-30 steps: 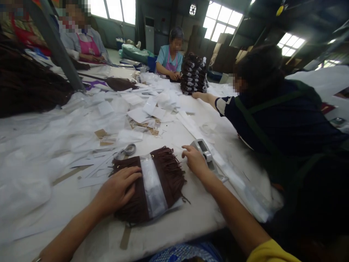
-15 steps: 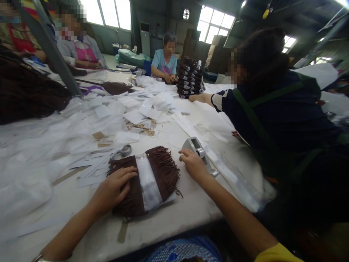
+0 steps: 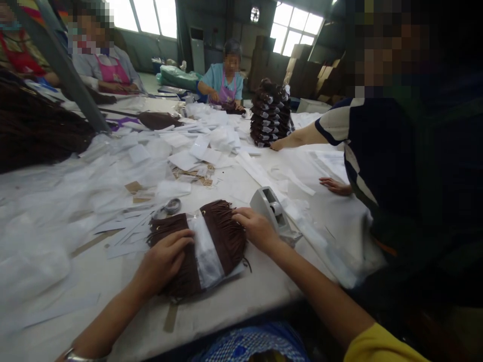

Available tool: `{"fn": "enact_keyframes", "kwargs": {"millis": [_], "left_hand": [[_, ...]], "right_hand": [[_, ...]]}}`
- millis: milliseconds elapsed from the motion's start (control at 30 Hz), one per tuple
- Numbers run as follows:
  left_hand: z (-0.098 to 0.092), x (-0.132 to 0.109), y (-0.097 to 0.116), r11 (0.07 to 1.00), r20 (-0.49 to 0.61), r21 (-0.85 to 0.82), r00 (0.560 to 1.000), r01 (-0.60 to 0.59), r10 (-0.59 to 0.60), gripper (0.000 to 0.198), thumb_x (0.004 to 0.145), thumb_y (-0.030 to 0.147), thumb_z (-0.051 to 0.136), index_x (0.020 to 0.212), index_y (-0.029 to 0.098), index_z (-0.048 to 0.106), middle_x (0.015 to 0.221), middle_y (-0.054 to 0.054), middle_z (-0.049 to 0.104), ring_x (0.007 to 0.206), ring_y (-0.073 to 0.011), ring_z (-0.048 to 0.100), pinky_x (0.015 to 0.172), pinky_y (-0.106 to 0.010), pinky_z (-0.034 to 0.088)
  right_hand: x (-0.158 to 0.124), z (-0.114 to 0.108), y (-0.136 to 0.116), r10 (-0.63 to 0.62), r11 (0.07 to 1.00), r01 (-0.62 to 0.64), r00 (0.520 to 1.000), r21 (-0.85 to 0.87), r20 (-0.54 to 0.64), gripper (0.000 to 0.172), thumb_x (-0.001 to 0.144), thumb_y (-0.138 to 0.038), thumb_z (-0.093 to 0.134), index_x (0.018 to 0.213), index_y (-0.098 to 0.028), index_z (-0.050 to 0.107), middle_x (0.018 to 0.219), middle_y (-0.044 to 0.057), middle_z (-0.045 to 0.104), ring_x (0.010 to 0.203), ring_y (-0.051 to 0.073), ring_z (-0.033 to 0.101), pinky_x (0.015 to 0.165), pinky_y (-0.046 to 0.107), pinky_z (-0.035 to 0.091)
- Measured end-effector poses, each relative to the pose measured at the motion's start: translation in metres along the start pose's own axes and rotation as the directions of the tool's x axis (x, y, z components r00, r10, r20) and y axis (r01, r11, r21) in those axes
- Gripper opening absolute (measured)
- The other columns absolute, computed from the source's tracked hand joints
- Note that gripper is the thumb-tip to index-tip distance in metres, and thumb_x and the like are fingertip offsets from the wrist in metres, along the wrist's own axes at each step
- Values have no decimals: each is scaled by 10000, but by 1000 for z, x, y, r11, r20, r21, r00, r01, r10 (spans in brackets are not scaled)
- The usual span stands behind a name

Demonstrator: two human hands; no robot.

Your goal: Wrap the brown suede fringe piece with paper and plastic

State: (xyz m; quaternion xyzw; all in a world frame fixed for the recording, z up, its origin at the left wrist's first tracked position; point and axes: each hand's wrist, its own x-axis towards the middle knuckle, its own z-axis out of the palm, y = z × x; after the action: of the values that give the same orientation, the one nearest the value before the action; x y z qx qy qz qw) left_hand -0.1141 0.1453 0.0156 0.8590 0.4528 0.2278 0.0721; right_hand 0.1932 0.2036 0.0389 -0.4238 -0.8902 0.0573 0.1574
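A dark brown fringed bag lies on the table in front of me, with a white, shiny wrapped band across its middle. My left hand rests on the bag's left half, fingers stretched out flat, their tips at the band's edge. At the bag's upper right, my right hand has its fingers drawn together over the fringe. Whatever may be between those fingertips is too small to make out. Just beyond that hand stands a grey tape dispenser.
A tape roll lies behind the bag. Plastic sheets and white papers cover the left side. A co-worker leans in from the right, one hand at a tall stack of brown bags. A metal post rises at left.
My right hand has moved left from the tape dispenser to the bag's fringe. My left hand stays on the bag. The co-worker at right has shifted, and the bag stack sits slightly farther right.
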Motion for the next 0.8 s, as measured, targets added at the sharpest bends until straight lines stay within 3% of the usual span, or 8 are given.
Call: {"fn": "enact_keyframes", "kwargs": {"millis": [100, 200, 267, 367, 433, 600, 700, 800], "left_hand": [[-1, 1, 12, 998, -17, -4, 998, -68, 68, 345, 892, 135, 443, 1185, 204, 610, 1326, -83, 603, 1222, -230, 562, 1065, -391, 454], [-1, -7, 15, 986, 47, 10, 985, -164, 163, 406, 875, 102, 445, 1232, 222, 596, 1359, -72, 584, 1247, -236, 542, 1083, -404, 436], [-2, -18, 13, 990, 51, 26, 989, -140, 138, 386, 882, 118, 455, 1229, 214, 594, 1361, -81, 579, 1232, -235, 553, 1059, -388, 457], [-6, -38, 9, 994, 59, 19, 992, -109, 108, 341, 897, 161, 480, 1216, 214, 588, 1361, -84, 573, 1235, -231, 550, 1034, -360, 474], [-9, -53, 6, 988, 83, 29, 986, -150, 147, 328, 897, 171, 492, 1205, 230, 588, 1350, -70, 584, 1227, -226, 557, 1029, -348, 475], [-26, -87, -1, 988, 29, 153, 999, -31, 27, 275, 906, 258, 515, 1171, 237, 586, 1319, -72, 599, 1135, -236, 616, 979, -362, 499], [-38, -87, 13, 974, -96, 189, 989, 126, -110, 208, 920, 274, 499, 1096, 235, 602, 1290, -74, 609, 1116, -248, 620, 975, -400, 494], [-38, -69, 42, 989, -129, 128, 990, 72, -55, 266, 914, 239, 528, 1173, 221, 582, 1296, -86, 606, 1182, -239, 582, 1037, -412, 464]], "right_hand": [[-5, 4, 0, -231, 969, 224, 971, 106, 65, 382, 862, 22, 476, 1063, -227, 685, 1205, 35, 653, 1159, 150, 577, 991, 272, 471], [-24, 0, 7, -86, 996, 86, 996, 12, -8, 280, 851, 28, 500, 926, -164, 690, 1120, 104, 677, 1104, 219, 610, 945, 360, 511], [-39, -5, 3, -5, 1000, 5, 994, 1, -113, 308, 840, 45, 485, 955, -159, 685, 1169, 129, 661, 1144, 242, 593, 963, 403, 508], [-54, -8, -10, -214, 972, 224, 969, 71, -127, 401, 865, 35, 458, 1104, -219, 656, 1309, 62, 612, 1260, 188, 525, 1050, 380, 464], [-62, -3, -12, -354, 932, 359, 932, 55, -81, 327, 887, 4, 480, 1044, -211, 669, 1346, 52, 594, 1309, 195, 485, 1078, 399, 446], [-89, 0, 4, -107, 984, 96, 992, -152, -69, 211, 849, 11, 534, 740, -138, 637, 1337, 147, 589, 1287, 297, 510, 1023, 462, 495], [-96, -9, -10, 33, 994, -51, 982, -92, -188, 282, 838, 52, 465, 843, -150, 661, 1294, 131, 617, 1234, 256, 555, 1029, 420, 497], [-84, -9, -37, -53, 997, 65, 972, 46, -230, 357, 869, 22, 447, 1084, -173, 654, 1333, 108, 591, 1248, 215, 537, 1067, 388, 466]]}}
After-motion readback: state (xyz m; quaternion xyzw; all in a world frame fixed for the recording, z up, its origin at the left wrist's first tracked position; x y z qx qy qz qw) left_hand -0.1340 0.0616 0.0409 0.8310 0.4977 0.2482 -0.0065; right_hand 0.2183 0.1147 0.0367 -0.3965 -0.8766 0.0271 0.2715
